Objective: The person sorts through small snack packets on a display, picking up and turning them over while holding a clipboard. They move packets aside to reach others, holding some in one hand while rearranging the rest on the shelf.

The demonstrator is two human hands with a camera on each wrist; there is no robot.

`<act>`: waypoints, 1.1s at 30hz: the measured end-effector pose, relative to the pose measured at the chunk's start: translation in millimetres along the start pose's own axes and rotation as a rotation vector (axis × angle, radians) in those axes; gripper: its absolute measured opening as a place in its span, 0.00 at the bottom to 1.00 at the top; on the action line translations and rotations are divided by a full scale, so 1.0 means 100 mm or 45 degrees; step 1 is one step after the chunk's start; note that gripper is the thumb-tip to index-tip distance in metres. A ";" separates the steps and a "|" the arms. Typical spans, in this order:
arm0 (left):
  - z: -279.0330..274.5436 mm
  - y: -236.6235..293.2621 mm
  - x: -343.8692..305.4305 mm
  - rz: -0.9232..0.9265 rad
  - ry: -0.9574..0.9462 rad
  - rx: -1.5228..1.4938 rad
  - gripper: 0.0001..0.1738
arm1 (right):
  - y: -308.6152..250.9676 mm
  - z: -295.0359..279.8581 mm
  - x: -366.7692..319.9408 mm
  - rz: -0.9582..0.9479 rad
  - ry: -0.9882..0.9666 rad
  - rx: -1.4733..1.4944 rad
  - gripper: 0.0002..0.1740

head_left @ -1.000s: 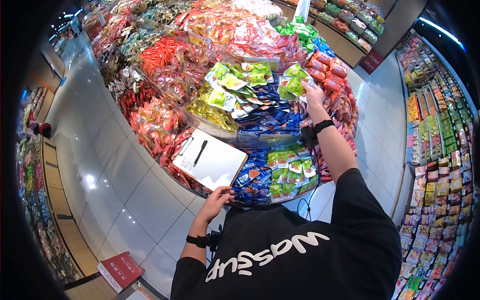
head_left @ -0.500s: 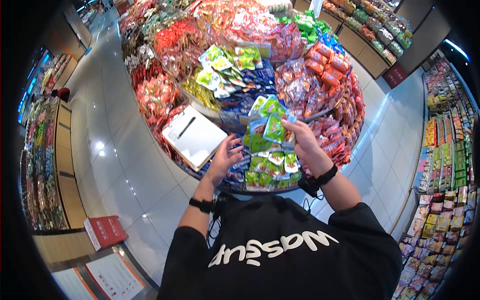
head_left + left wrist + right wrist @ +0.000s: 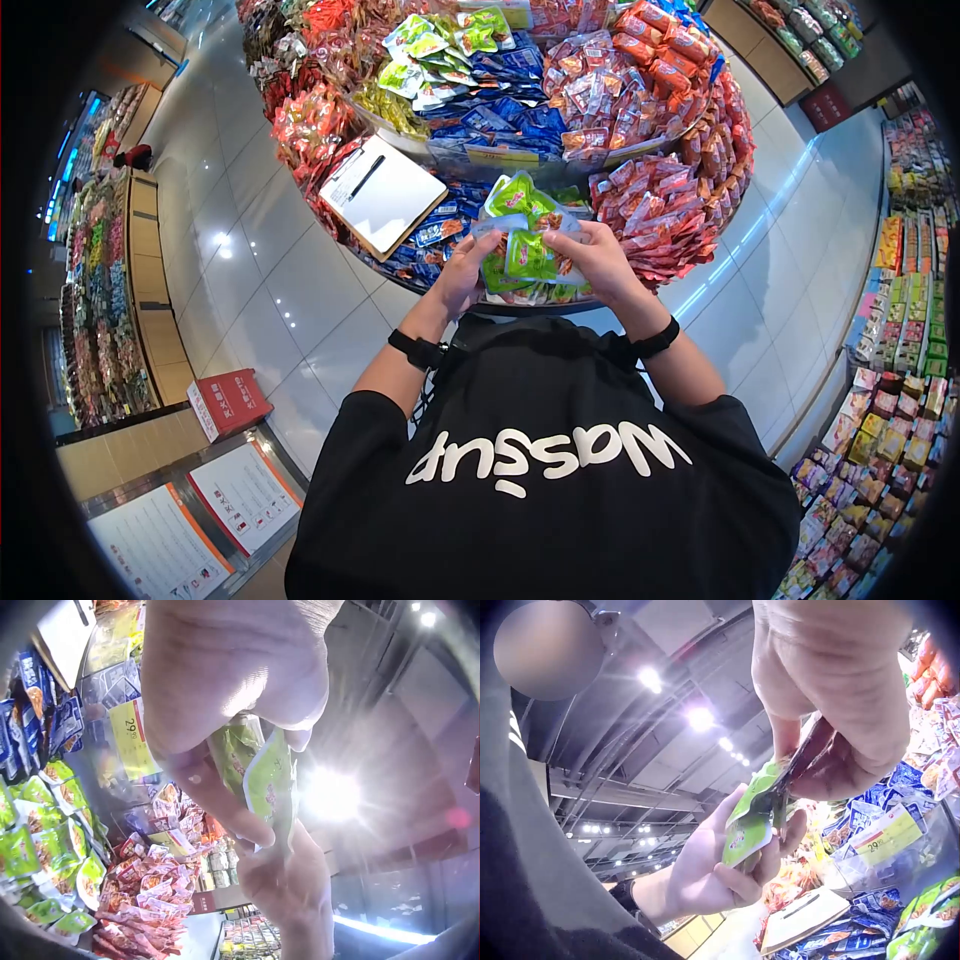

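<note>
Several green-and-clear snack packets (image 3: 530, 258) are held fanned in front of the chest, over the near edge of the display. My left hand (image 3: 462, 272) pinches their left side, thumb on top. On their right side my right hand (image 3: 603, 268) grips them, thumb across the front packet. In the left wrist view the green packets (image 3: 268, 780) sit between the fingers and thumb of the left hand (image 3: 232, 667). The right wrist view shows the packets (image 3: 750, 825) edge-on between both hands. More green packets (image 3: 45, 847) lie in the bin below.
A clipboard (image 3: 400, 215) with paper and a black pen (image 3: 368, 177) lies on the packets to the left. Blue packets (image 3: 500, 130), red packets (image 3: 655, 215) and a clear divider with a yellow price tag (image 3: 503, 157) are beyond. Stocked shelves (image 3: 880, 480) stand at right.
My right hand has brought the green packets from the upper tier back toward the body. The left hand has left the clipboard's near corner and now grips the packets too.
</note>
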State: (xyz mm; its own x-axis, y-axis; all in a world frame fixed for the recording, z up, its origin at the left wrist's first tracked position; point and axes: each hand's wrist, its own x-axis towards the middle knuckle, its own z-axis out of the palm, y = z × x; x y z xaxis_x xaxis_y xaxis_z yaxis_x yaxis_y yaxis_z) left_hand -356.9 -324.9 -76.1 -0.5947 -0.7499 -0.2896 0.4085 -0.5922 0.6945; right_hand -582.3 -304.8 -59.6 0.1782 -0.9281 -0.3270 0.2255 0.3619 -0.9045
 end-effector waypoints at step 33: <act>-1.83 0.23 -0.46 -0.126 0.100 -0.226 0.25 | 0.43 1.56 0.41 -0.236 -0.210 -1.058 0.12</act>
State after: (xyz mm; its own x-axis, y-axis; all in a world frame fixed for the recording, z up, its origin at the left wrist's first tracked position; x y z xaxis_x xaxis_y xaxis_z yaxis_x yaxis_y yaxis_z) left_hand -193.6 -357.6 -167.3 -0.5852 -0.7021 -0.4056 0.4707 -0.7015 0.5351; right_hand -416.3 -313.5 -69.1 0.3587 -0.9180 -0.1689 -0.4969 -0.0347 -0.8671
